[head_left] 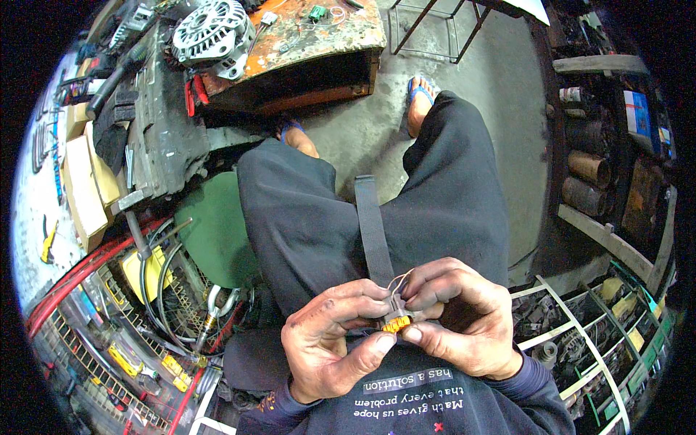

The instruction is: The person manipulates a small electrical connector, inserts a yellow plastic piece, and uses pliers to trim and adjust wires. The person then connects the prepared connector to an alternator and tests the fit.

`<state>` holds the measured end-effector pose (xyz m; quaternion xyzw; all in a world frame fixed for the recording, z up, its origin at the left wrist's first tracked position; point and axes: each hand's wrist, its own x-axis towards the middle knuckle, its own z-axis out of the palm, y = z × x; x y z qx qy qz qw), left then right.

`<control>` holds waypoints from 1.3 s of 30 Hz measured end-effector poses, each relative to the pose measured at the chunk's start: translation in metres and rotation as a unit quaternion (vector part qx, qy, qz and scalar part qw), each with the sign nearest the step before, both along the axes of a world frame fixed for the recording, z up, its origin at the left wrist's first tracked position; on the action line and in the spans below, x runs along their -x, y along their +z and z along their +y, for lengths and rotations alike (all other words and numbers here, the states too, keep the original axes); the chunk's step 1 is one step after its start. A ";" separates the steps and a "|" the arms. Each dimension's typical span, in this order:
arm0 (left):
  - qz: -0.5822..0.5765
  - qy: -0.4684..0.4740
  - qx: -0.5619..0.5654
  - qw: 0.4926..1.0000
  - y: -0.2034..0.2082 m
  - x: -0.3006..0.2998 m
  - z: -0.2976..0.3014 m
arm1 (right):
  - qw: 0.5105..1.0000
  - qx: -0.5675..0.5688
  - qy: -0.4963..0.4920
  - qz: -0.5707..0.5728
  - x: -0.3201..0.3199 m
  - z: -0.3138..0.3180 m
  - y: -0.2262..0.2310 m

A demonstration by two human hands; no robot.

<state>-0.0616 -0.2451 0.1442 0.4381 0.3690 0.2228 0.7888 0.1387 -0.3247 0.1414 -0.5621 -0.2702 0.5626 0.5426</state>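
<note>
Close to my body, over my lap, both hands meet around a small wire connector point(396, 323) with an orange-yellow end and a greyish body. Thin wires point(398, 281) loop up from its far side. My left hand point(330, 337) pinches it from the left, thumb near the orange end and fingers curled behind. From the other side my right hand point(464, 319) grips it between thumb and bent fingers, which also touch the wires. Part of the connector is hidden by the fingertips. A dark strap point(373, 228) hangs between my legs just beyond my hands.
A stained wooden box-like bench point(319, 43) stands ahead, bearing a metal alternator point(212, 32), a green connector point(317, 12) and red-handled pliers point(194, 94) at its left side. Wire racks with tools are at lower left; shelves and a parts rack point(580, 348) line the right.
</note>
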 end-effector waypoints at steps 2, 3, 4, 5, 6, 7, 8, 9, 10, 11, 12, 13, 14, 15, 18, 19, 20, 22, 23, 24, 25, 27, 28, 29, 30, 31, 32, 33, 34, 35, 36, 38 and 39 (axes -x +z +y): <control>-0.001 0.001 0.001 1.000 0.000 0.000 0.000 | 1.000 -0.005 0.001 -0.007 0.000 0.000 0.000; -0.002 0.001 -0.003 1.000 -0.001 0.000 0.000 | 1.000 -0.007 0.002 -0.011 0.000 0.000 0.000; -0.002 0.000 -0.007 1.000 -0.001 0.000 -0.001 | 1.000 -0.009 -0.002 -0.009 0.001 -0.001 -0.001; -0.002 0.002 0.000 1.000 -0.001 0.000 -0.001 | 1.000 -0.010 -0.006 -0.007 0.001 -0.001 -0.001; -0.002 0.005 0.007 1.000 -0.001 -0.001 -0.001 | 1.000 -0.010 -0.011 -0.006 0.002 -0.002 -0.001; -0.002 0.007 0.015 1.000 -0.001 -0.001 -0.001 | 1.000 -0.014 -0.012 -0.011 0.003 -0.002 -0.001; -0.004 0.008 0.019 1.000 -0.002 -0.001 -0.002 | 1.000 -0.017 -0.013 -0.015 0.003 -0.002 -0.001; -0.005 0.010 0.024 1.000 -0.003 -0.001 -0.002 | 0.999 -0.021 -0.014 -0.020 0.003 -0.002 -0.001; -0.007 0.012 0.028 1.000 -0.003 -0.001 -0.002 | 0.999 -0.027 -0.013 -0.030 0.003 -0.002 -0.001; -0.003 0.012 0.034 0.999 -0.003 -0.001 -0.002 | 0.999 -0.034 -0.012 -0.040 0.003 -0.001 0.000; 0.000 0.012 0.039 0.999 -0.002 -0.002 -0.001 | 0.998 -0.040 -0.011 -0.050 0.003 -0.001 0.000; 0.004 0.012 0.044 0.999 -0.002 -0.002 -0.001 | 0.997 -0.045 -0.012 -0.056 0.003 -0.001 -0.001; 0.007 0.016 0.049 0.999 -0.002 -0.002 -0.001 | 0.997 -0.049 -0.013 -0.063 0.003 -0.001 -0.001; 0.009 0.020 0.054 0.998 -0.001 -0.003 -0.002 | 0.996 -0.053 -0.013 -0.070 0.003 -0.001 -0.001; -0.002 0.029 0.048 0.998 -0.004 -0.003 -0.004 | 0.995 -0.062 -0.014 -0.078 0.003 -0.001 -0.001; -0.009 0.032 0.043 0.999 -0.006 -0.003 -0.005 | 0.994 -0.063 -0.020 -0.083 0.003 -0.002 0.000; -0.012 0.040 0.033 0.999 -0.008 -0.003 -0.007 | 0.994 -0.065 -0.025 -0.089 0.003 -0.003 0.000; -0.017 0.056 0.011 0.998 -0.012 -0.004 -0.010 | 0.991 -0.074 -0.031 -0.109 0.004 -0.004 -0.001; -0.017 0.059 -0.004 0.998 -0.012 -0.005 -0.011 | 0.988 -0.082 -0.032 -0.125 0.004 -0.004 -0.002; -0.017 0.061 -0.018 0.998 -0.013 -0.007 -0.011 | 0.986 -0.090 -0.033 -0.140 0.005 -0.004 -0.003; -0.017 0.064 -0.033 0.997 -0.014 -0.009 -0.012 | 0.985 -0.088 -0.032 -0.145 0.005 -0.004 -0.003; 0.028 0.085 -0.007 0.996 -0.006 -0.015 -0.013 | 0.984 -0.083 -0.028 -0.156 0.006 -0.003 -0.002; 0.050 0.095 0.005 0.994 -0.003 -0.017 -0.013 | 0.982 -0.085 -0.020 -0.165 0.006 -0.003 -0.002; 0.084 0.062 -0.042 0.994 -0.004 -0.014 -0.012 | 0.981 -0.086 -0.013 -0.175 0.005 -0.003 -0.002; 0.117 0.029 -0.090 0.989 -0.006 -0.009 -0.010 | 0.979 -0.088 -0.005 -0.184 0.004 -0.003 -0.003; 0.151 -0.005 -0.137 0.979 -0.007 -0.007 -0.008 | 0.979 -0.082 0.002 -0.184 0.003 -0.003 -0.002; 0.159 -0.007 -0.150 0.976 -0.007 -0.007 -0.008 | 0.980 -0.077 0.010 -0.185 0.001 -0.002 0.000; 0.167 -0.010 -0.162 0.973 -0.006 -0.008 -0.007 | 0.980 -0.071 0.019 -0.185 0.000 -0.001 0.002; 0.175 -0.012 -0.174 0.969 -0.006 -0.008 -0.006 | 0.983 -0.072 0.021 -0.170 -0.001 0.000 0.002; 0.173 -0.015 -0.183 0.968 -0.006 -0.009 -0.005 | 0.985 -0.073 0.024 -0.155 -0.002 0.000 0.002; 0.170 -0.017 -0.191 0.967 -0.006 -0.009 -0.004 | 0.987 -0.073 0.026 -0.139 -0.004 0.001 0.001; 0.163 -0.024 -0.203 0.965 -0.006 -0.009 -0.002 | 0.983 -0.089 0.049 -0.150 -0.011 0.003 0.000; 0.159 -0.028 -0.207 0.965 -0.006 -0.010 0.000 | 0.981 -0.097 0.060 -0.156 -0.014 0.003 0.000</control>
